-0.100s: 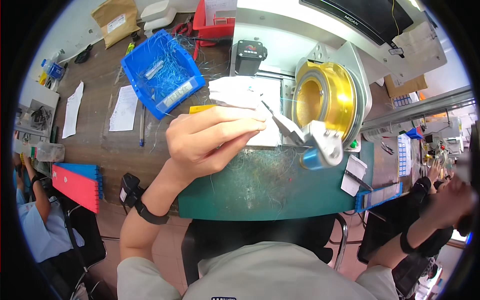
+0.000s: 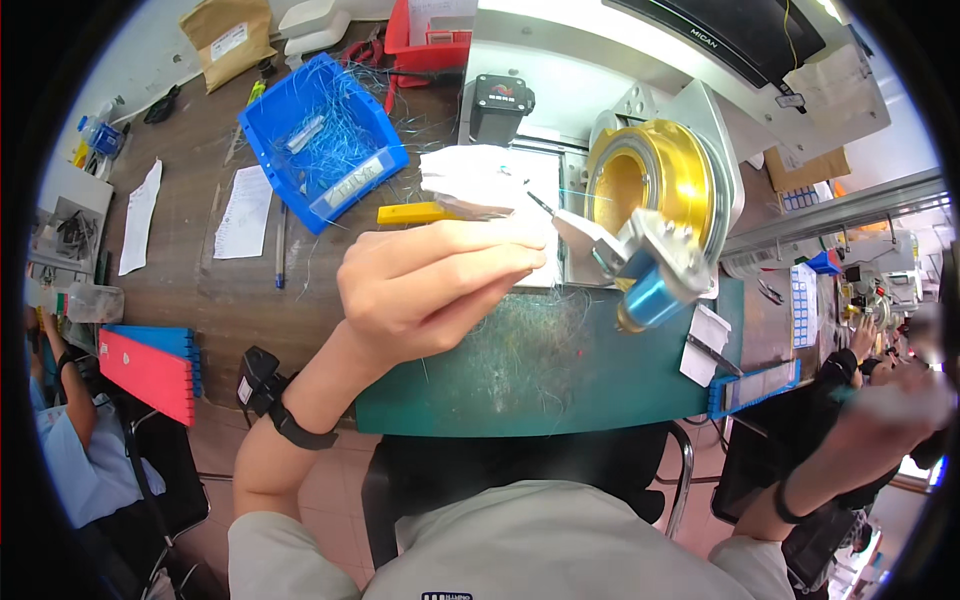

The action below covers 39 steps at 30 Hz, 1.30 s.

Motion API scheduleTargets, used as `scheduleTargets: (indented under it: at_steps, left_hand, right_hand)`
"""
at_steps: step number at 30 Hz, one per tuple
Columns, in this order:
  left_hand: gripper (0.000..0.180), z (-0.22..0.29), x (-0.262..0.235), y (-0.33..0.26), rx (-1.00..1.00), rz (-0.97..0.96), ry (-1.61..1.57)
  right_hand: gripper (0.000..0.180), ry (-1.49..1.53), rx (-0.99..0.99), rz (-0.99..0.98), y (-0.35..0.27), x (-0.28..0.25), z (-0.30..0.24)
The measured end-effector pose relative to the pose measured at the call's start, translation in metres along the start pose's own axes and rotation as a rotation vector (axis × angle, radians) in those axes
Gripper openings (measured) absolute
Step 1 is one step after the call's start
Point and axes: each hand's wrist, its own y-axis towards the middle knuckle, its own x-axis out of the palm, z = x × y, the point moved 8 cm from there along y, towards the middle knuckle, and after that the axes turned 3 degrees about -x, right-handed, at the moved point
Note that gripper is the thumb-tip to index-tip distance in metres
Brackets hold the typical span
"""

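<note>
My left hand point(image 2: 430, 285) is closed, thumb and fingertips pinched together in front of the machine. Whatever lies between the fingertips is too small or hidden to make out. Just right of them is a slim pale arm with a dark tip point(image 2: 540, 203), joined to a metal bracket with a blue cylinder point(image 2: 652, 296). Behind that stands a gold, ring-shaped drum point(image 2: 690, 185), a thin blue strand at its left side. A white sheet point(image 2: 475, 172) lies beyond my fingers. My right hand point(image 2: 905, 400) is raised at the far right, smeared by motion, its fingers unreadable.
Left of the machine sits a blue bin point(image 2: 395, 150) of tangled blue fibres, with a yellow bar point(image 2: 415, 213) nearby. Loose fibres litter the green mat point(image 2: 540, 400). Papers and a pen point(image 2: 281, 250) lie leftward. Other people sit at both sides.
The bracket with the blue cylinder has swung, so the cylinder now shows more and sits tilted. My left hand has shifted slightly right, still pinched. My right forearm has moved slightly.
</note>
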Motion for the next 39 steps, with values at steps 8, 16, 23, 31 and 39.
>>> scheduleTargets:
  at_steps: [8,16,23,31,39]
  left_hand:
    - [0.027,-0.002,0.007,-0.001,-0.013,0.021,-0.07]
    - [0.029,0.001,0.006,-0.001,-0.026,0.038,-0.051]
    - [0.028,0.001,0.004,-0.003,-0.05,0.054,-0.058]
    - [0.026,0.002,0.002,0.001,-0.025,0.061,-0.052]
    - [0.025,0.001,0.001,-0.001,-0.037,0.044,-0.057]
  right_hand:
    - [0.055,0.375,0.177,-0.734,-0.055,0.224,0.049]
    - [0.053,0.027,0.038,-0.481,-0.016,0.267,0.077]
    - [0.057,-0.185,-0.098,-0.287,-0.012,0.27,0.083]
    - [0.054,-0.112,-0.057,-0.324,-0.012,0.277,0.087]
    - [0.049,-0.069,-0.067,-0.396,-0.011,0.288,0.087]
